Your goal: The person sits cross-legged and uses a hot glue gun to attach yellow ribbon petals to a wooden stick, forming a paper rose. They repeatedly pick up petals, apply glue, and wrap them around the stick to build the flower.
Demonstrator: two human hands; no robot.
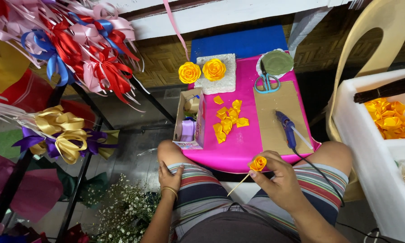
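- Right now the right hand (281,180) pinches a small yellow ribbon rose (258,163) between thumb and fingertips; its thin stick (238,184) slants down toward seven o'clock.
- The rose sits at the near edge of the pink board (238,144) that lies across the knees.
- The left hand (170,176) rests on the left thigh at nine o'clock of the rose, fingers loosely spread, grasping nothing.
- A blue glue gun (286,128) lies on brown cardboard (279,112) at one o'clock of the rose.
- Loose yellow petals (228,119) are scattered at eleven o'clock.
- Two finished roses (202,70) stand in what looks like a foam block (225,81), far edge.
- Scissors (267,81) lie at twelve o'clock.
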